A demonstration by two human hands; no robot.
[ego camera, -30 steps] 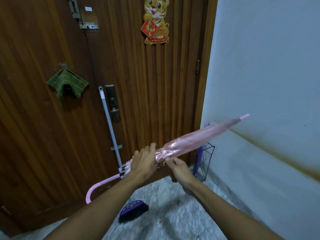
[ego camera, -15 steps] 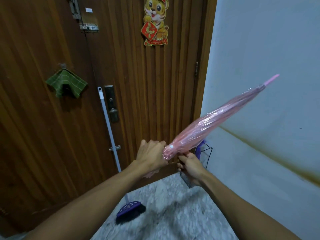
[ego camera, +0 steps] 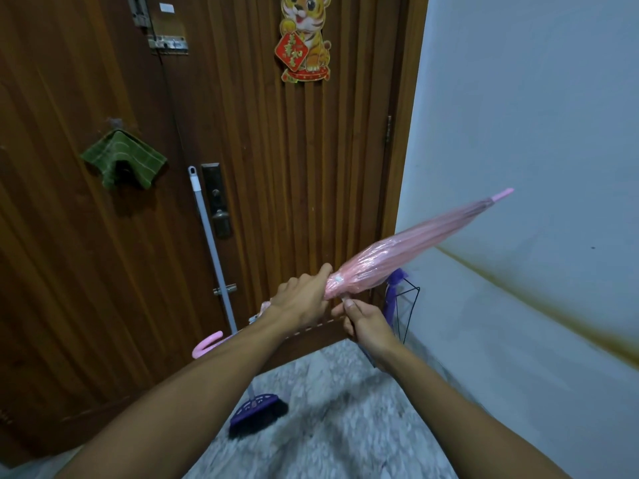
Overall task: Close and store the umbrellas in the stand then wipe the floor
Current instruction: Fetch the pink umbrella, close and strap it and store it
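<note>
1. Pink clear plastic, furled tight: the umbrella (ego camera: 408, 250) lies slantwise across mid-frame, its tip toward 2 o'clock against the wall (ego camera: 536, 133) and its hooked handle (ego camera: 206, 344) down at 8 o'clock.
2. Left hand (ego camera: 301, 299) is curled round the bunched canopy; right hand (ego camera: 366, 323) pinches something small just beneath it, likely the tie strap, though that is too small to be sure.
3. I judge the closing step to be nearly done: the canopy is gathered and only needs fastening.
4. Next, the tip must swing down toward 4 o'clock into the wire stand (ego camera: 408, 309), which already holds a purple umbrella (ego camera: 392, 295).
5. Wiping the floor (ego camera: 345, 409) is not begun; a broom (ego camera: 257, 411) leans on the door (ego camera: 276, 167) and a green cloth (ego camera: 122, 157) hangs at 10 o'clock.
6. Writing: a tiger decoration (ego camera: 304, 38) at 12 o'clock carries a red diamond with gold characters I cannot read.
</note>
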